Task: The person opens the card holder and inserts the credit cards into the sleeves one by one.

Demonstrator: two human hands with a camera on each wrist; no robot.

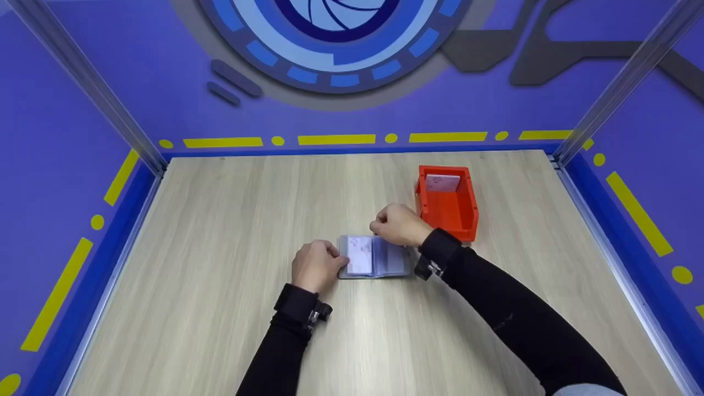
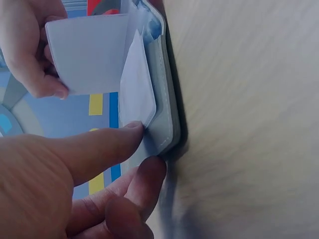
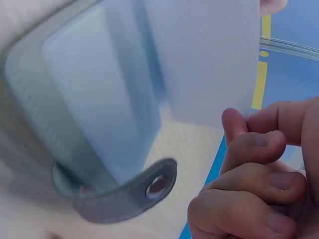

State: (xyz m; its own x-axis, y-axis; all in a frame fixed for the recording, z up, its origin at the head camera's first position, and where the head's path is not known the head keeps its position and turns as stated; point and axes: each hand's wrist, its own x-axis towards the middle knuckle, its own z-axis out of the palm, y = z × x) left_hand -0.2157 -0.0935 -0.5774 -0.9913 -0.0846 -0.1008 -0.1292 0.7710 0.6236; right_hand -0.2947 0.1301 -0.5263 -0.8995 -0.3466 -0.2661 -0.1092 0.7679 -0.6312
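Observation:
A grey card holder (image 1: 406,270) lies spread on the wooden table, with a pink-and-white card (image 1: 359,254) showing on its left page. My left hand (image 1: 316,267) pinches the holder's left edge, thumb on top and fingers against the cover's edge. My right hand (image 1: 402,224) is over the holder's far right part. Between thumb and index finger it pinches the corner of a clear sleeve page (image 3: 204,59), which stands up from the holder; the other fingers are curled. In the right wrist view a snap strap (image 3: 124,201) sticks out from the cover.
Behind my right hand stands a red bin (image 1: 443,212) with a pink card (image 1: 443,182) leaning at its far end. Blue printed walls (image 1: 341,124) enclose the table (image 1: 220,220) at the back and both sides.

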